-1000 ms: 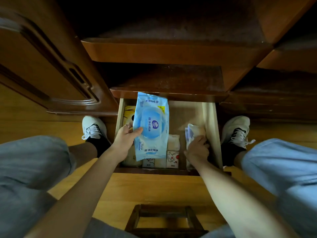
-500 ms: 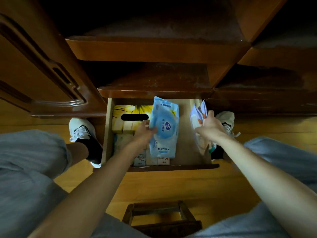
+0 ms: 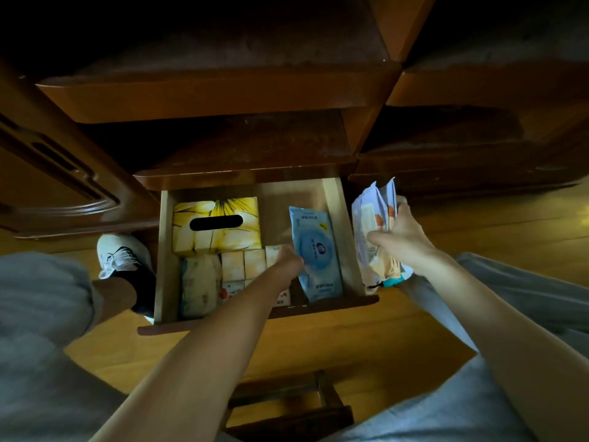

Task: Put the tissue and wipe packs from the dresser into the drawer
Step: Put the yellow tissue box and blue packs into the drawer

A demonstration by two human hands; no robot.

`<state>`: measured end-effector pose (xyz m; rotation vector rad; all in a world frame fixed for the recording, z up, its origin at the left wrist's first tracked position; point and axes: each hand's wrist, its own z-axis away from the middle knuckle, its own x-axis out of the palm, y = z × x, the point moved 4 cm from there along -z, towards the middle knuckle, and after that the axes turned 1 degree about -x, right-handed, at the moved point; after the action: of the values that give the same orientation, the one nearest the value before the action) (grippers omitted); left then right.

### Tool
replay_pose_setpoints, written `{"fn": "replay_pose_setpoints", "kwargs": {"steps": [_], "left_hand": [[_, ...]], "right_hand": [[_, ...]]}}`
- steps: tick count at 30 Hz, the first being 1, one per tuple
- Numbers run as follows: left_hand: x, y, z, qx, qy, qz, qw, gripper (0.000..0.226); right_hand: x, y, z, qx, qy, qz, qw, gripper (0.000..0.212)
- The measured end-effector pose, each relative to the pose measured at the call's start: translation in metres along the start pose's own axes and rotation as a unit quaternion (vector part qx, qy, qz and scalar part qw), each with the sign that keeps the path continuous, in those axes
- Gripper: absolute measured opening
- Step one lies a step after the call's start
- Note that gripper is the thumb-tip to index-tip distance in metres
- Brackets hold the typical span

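1. The left hand (image 3: 288, 258) grips the blue wipe pack (image 3: 315, 250), which stands on edge at the drawer's (image 3: 334, 199) right side.
2. The right hand (image 3: 401, 240) clutches a bundle of packs (image 3: 371, 224) just right of the drawer.
3. A yellow tissue box (image 3: 216, 224) fills the far left; small packs (image 3: 243, 264) lie nearer.

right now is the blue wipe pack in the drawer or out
In. The blue wipe pack lies inside the drawer by its right wall, left hand on it.
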<state>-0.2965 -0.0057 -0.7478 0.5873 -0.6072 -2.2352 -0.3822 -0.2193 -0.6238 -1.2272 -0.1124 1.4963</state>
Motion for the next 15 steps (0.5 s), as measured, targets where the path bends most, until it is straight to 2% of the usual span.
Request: {"fn": "replay_pose_setpoints", "kwargs": {"steps": [2, 4, 7, 9, 11, 13, 15], "left_hand": [[0.001, -0.003, 0.0, -0.005, 0.024, -0.035, 0.999, 0.017], [0.0, -0.004, 0.002, 0.034, 0.074, -0.104, 0.991, 0.019], [-0.003, 0.001, 0.016, 0.163, 0.183, -0.2, 0.949, 0.034], [-0.006, 0.007, 0.024, 0.242, 0.225, -0.236, 0.914, 0.04], [-0.009, 0.008, 0.024, 0.257, 0.2, -0.268, 0.907, 0.041], [-0.007, 0.003, 0.019, 0.252, 0.114, -0.348, 0.896, 0.043], [0.004, -0.007, 0.018, 0.266, 0.023, -0.462, 0.846, 0.039]], "right_hand": [[0.006, -0.005, -0.004, -0.007, -0.004, -0.002, 1.0, 0.051], [0.009, -0.013, -0.007, -0.018, 0.007, 0.0, 1.0, 0.047], [0.013, -0.021, -0.009, -0.03, 0.016, 0.011, 0.999, 0.043], [0.015, -0.022, -0.009, -0.023, 0.013, 0.012, 1.0, 0.047], [0.018, -0.022, -0.006, -0.013, 0.012, 0.001, 1.0, 0.049], [0.022, -0.022, -0.004, -0.01, 0.008, -0.004, 1.0, 0.05], [0.026, -0.022, -0.003, -0.01, -0.003, -0.006, 1.0, 0.049]]}}
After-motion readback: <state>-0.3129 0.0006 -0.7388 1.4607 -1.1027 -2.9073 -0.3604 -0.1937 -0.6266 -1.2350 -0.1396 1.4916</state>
